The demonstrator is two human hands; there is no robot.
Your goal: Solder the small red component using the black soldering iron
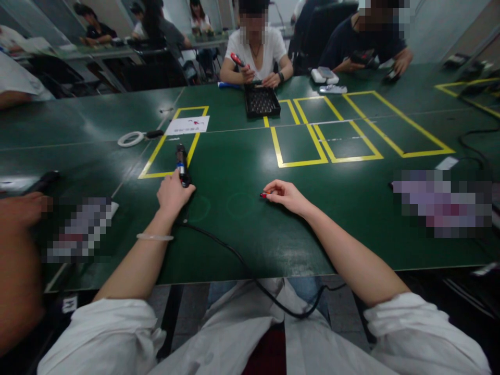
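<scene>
My left hand (172, 194) is closed around the near end of a black cylindrical tool (180, 156) with a blue band, which points away from me on the green table (234, 239). What kind of tool it is cannot be made out. A thin black cable (219, 240) starts near this hand and runs over the table's front edge. Right of the middle, my right hand (287, 197) pinches a small red and black piece (264, 195) between thumb and fingers, low over the tabletop. The piece is too small to name.
Yellow tape rectangles (302, 162) mark the tabletop. A white paper sheet (187, 125) and a white ring (130, 139) lie left. Across the table, a person handles a red tool (237, 60) over a black tray (262, 102). Another person's arm (17, 224) reaches in at left.
</scene>
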